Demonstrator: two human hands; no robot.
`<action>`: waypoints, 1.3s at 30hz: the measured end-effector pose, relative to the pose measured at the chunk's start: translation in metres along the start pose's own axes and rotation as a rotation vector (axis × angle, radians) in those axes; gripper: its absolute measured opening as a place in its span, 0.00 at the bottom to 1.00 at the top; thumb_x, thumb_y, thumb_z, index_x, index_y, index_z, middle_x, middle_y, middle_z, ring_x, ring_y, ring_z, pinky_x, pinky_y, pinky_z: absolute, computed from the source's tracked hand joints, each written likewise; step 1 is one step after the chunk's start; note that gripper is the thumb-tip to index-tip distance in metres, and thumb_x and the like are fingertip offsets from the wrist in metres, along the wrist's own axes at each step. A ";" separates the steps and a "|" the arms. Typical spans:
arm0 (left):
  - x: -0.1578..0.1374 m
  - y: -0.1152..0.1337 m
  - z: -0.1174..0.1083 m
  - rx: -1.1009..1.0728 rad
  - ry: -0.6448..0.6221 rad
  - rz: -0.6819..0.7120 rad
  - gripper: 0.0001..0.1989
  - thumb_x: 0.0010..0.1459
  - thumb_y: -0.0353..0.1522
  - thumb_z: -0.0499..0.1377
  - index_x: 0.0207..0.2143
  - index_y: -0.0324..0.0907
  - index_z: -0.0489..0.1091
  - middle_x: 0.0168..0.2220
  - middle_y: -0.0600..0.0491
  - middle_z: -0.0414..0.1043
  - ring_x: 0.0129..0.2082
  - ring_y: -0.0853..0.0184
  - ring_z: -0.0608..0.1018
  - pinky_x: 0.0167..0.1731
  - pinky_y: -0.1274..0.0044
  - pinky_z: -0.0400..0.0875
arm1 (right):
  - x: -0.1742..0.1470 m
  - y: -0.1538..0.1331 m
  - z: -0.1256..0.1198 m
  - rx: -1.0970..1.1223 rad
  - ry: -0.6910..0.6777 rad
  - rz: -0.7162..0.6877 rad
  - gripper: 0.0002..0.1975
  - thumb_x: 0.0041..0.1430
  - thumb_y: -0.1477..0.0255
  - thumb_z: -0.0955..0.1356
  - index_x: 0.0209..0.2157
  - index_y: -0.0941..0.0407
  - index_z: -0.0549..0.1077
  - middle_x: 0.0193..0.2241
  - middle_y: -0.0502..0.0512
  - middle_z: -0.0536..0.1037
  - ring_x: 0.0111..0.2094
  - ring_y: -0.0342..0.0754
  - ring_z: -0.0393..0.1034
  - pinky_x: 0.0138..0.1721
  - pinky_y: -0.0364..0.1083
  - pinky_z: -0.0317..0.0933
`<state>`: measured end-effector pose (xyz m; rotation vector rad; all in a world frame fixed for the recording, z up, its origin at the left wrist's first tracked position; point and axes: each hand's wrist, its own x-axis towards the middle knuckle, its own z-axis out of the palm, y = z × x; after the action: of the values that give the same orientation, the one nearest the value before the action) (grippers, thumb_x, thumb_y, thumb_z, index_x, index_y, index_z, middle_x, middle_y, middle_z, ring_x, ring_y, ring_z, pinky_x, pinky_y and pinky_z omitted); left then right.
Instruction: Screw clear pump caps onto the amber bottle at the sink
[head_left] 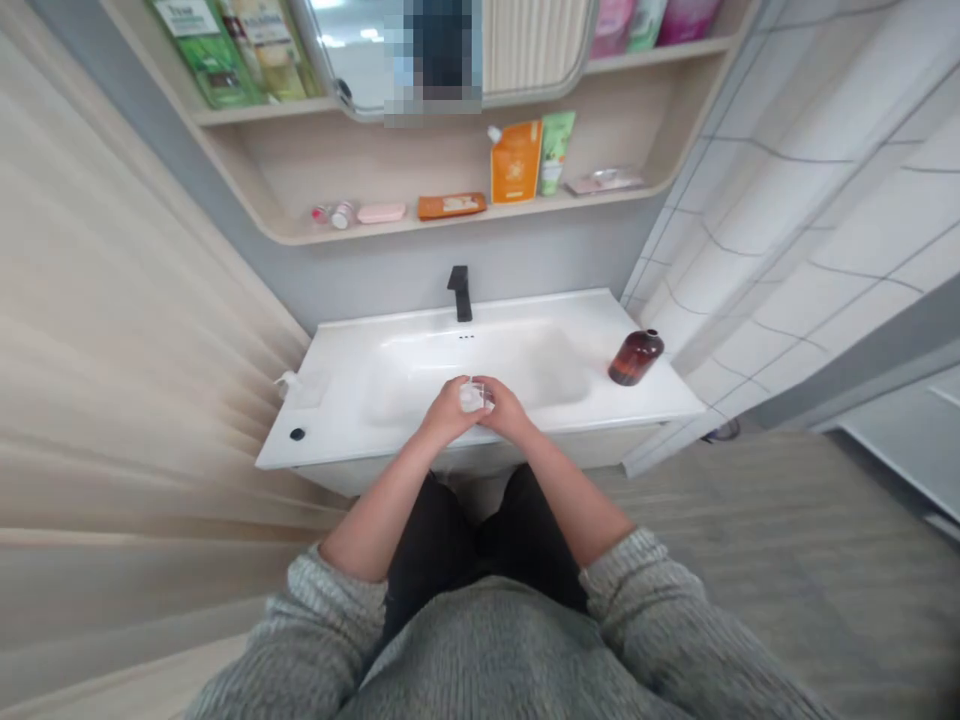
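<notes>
Over the front rim of the white sink (480, 350), my left hand (447, 410) and my right hand (504, 405) meet around a small clear-and-white object (474, 397). It looks like a little transparent container, though the fingers cover much of it and its exact kind is unclear. Both hands are closed on it from either side. On the counter to the right stands an amber bottle (636, 358) with an open neck and dark liquid inside. A small black round cap (297, 434) lies at the counter's left front.
Behind the basin rises a black faucet (461, 293). A whitish translucent item (304, 388) sits on the counter's left. The wall shelf (360, 232) above holds an orange pouch (516, 162), a green tube (556, 152) and soaps. A curtain (135, 300) hangs at left.
</notes>
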<state>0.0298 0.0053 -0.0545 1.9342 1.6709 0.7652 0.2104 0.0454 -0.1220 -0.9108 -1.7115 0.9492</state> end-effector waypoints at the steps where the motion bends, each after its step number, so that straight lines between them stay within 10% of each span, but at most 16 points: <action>1: -0.003 0.000 0.006 -0.042 0.036 -0.046 0.41 0.60 0.39 0.76 0.71 0.44 0.66 0.70 0.37 0.71 0.70 0.50 0.76 0.68 0.60 0.74 | -0.001 -0.001 0.000 -0.021 -0.010 -0.007 0.40 0.50 0.66 0.82 0.66 0.52 0.76 0.64 0.66 0.81 0.59 0.64 0.81 0.64 0.64 0.76; 8: -0.014 0.001 0.002 -0.166 0.158 -0.257 0.44 0.55 0.39 0.78 0.68 0.46 0.61 0.55 0.45 0.81 0.50 0.59 0.86 0.53 0.68 0.81 | -0.006 -0.006 0.003 -0.009 -0.044 -0.018 0.43 0.53 0.61 0.82 0.69 0.50 0.73 0.64 0.66 0.80 0.53 0.61 0.83 0.56 0.62 0.81; 17: -0.061 -0.094 -0.127 0.300 0.679 -0.361 0.31 0.60 0.42 0.69 0.62 0.40 0.68 0.61 0.39 0.75 0.58 0.52 0.82 0.65 0.61 0.77 | 0.004 0.011 -0.007 0.171 0.005 0.133 0.36 0.62 0.51 0.77 0.67 0.46 0.72 0.57 0.61 0.84 0.49 0.55 0.84 0.51 0.57 0.81; 21: -0.057 -0.127 -0.160 0.452 0.554 -0.393 0.29 0.59 0.43 0.69 0.59 0.41 0.70 0.58 0.39 0.77 0.63 0.45 0.79 0.68 0.55 0.72 | 0.005 0.013 -0.007 0.139 -0.033 0.126 0.31 0.59 0.53 0.78 0.62 0.47 0.77 0.54 0.59 0.86 0.47 0.54 0.84 0.50 0.57 0.81; 39: -0.027 -0.157 -0.152 0.469 0.633 -0.390 0.20 0.64 0.41 0.66 0.52 0.39 0.69 0.57 0.34 0.74 0.64 0.43 0.74 0.71 0.53 0.65 | 0.001 0.003 -0.014 0.123 -0.092 0.134 0.22 0.60 0.51 0.76 0.49 0.50 0.83 0.43 0.56 0.89 0.46 0.57 0.84 0.51 0.57 0.78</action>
<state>-0.1906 0.0006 -0.0513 1.6267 2.7171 0.9476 0.2234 0.0506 -0.1210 -0.9215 -1.6648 1.1884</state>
